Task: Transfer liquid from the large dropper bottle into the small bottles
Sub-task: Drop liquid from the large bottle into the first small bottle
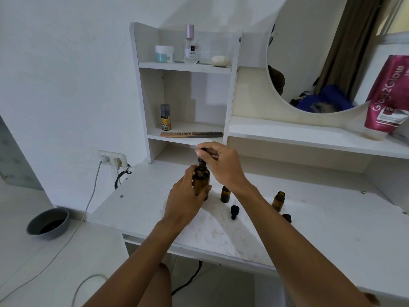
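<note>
The large amber dropper bottle [201, 178] stands upright on the white desk [309, 229], and my left hand [184, 199] is wrapped around its body. My right hand [221, 162] grips the black dropper cap [201, 151] at the bottle's neck from above. To the right stand two small amber bottles, one [225, 193] close to the large bottle and one [278, 200] further right with its mouth uncovered. A loose black dropper cap [234, 212] lies on the desk between them. A third small dark item [287, 217] sits partly behind my right forearm.
A white shelf unit [229, 103] behind the bottles holds a comb [191, 134], a small can [165, 117], a perfume bottle [190, 46] and a jar. A round mirror [309, 52] and a pink tube [387, 96] are at right. A grey bowl [47, 222] and cables lie at left.
</note>
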